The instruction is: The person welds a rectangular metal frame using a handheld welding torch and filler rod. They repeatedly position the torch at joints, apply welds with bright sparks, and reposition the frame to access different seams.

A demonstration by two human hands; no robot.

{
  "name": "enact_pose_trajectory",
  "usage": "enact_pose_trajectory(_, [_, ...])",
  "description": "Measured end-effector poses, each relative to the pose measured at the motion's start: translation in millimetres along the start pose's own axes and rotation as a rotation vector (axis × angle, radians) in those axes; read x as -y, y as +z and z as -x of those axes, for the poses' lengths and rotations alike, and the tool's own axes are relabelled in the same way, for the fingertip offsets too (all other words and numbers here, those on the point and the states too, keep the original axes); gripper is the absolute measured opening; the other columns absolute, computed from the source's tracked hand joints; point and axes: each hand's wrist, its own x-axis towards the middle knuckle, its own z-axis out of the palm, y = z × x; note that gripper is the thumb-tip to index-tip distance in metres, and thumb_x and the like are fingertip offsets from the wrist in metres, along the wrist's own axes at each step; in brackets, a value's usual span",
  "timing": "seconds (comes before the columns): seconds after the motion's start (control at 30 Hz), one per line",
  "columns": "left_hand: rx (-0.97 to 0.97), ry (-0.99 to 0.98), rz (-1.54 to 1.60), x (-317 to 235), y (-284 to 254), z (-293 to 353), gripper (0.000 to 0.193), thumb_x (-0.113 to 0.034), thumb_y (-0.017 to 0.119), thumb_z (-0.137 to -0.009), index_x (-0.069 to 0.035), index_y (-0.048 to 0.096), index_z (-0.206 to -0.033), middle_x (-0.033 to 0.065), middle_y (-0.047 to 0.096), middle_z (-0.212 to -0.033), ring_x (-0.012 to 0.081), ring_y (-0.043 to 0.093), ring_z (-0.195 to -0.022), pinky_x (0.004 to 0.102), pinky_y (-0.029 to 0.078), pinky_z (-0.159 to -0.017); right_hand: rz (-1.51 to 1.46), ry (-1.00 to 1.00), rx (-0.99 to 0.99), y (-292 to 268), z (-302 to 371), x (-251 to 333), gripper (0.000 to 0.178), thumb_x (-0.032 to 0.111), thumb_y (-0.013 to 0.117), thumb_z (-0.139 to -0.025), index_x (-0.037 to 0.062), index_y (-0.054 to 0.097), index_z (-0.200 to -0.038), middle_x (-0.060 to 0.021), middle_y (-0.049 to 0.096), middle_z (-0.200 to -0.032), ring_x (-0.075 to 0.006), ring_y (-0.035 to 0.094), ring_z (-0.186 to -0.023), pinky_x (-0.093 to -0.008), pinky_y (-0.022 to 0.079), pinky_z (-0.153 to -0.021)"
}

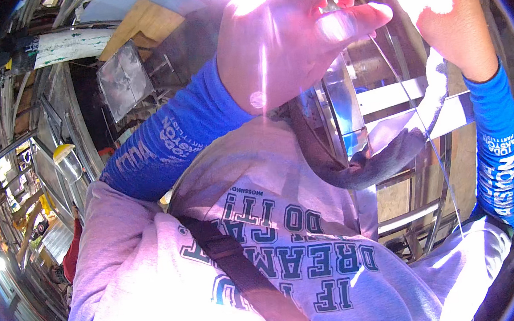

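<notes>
Both my arms, in blue sleeves, reach toward the top of the head view. My left hand has its fingers curled in toward the thumb. A small shiny spot shows between them, but what it is cannot be made out. A thin pale strand runs from near its fingertips down past the shirt. To the right, my right hand is washed out by bright light. Its fingertips leave the top edge, so its grip is hidden. The two hands are apart.
A metal frame with pale bars stands below my hands. At left are a mottled grey panel, a wooden board and a clear lamp with a yellow top. Another person's red sleeve shows lower left. A black strap crosses my shirt.
</notes>
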Motion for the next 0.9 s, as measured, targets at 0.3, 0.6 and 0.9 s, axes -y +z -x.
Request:
enact_pose_trajectory(0.3, [0.086, -0.13, -0.015, -14.5, -9.1, -4.8, 0.049, -0.012, 0.079, -0.065, -0.022, 0.086, -0.113, 0.0017, 0.067, -0.101, 0.0224, 0.064, -0.084, 0.0357, 0.057, -0.07, -0.111, 0.022, -0.009, -12.4, 2.0, -20.7, 0.067, -0.014, 0.065, -0.087, -0.0015, 0.05, -0.151, -0.0202, 0.06, -0.141, -0.0291, 0.061, -0.135, -0.0373, 0.048, -0.113])
enact_pose_trajectory(0.6, [0.14, -0.17, 0.031, -17.7, -17.5, -16.4, 0.052, -0.007, 0.078, -0.064, -0.019, 0.086, -0.114, 0.0021, 0.066, -0.1, 0.0219, 0.064, -0.085, 0.0352, 0.057, -0.071, -0.149, 0.029, -0.012, -7.0, 1.5, -21.8, 0.058, -0.014, 0.062, -0.097, 0.0045, 0.056, -0.152, -0.0175, 0.067, -0.141, -0.0237, 0.067, -0.13, -0.0338, 0.048, -0.111])
enact_pose_trajectory(0.9, [0.107, -0.158, 0.027, -17.8, -14.8, -14.0, 0.046, -0.01, 0.081, -0.067, -0.019, 0.086, -0.111, 0.0026, 0.067, -0.098, 0.0218, 0.064, -0.083, 0.0343, 0.056, -0.068, -0.242, -0.016, 0.035, -15.7, -0.5, -10.3, 0.067, -0.015, 0.063, -0.087, -0.003, 0.051, -0.152, -0.0282, 0.063, -0.138, -0.0359, 0.069, -0.124, -0.0417, 0.056, -0.102])
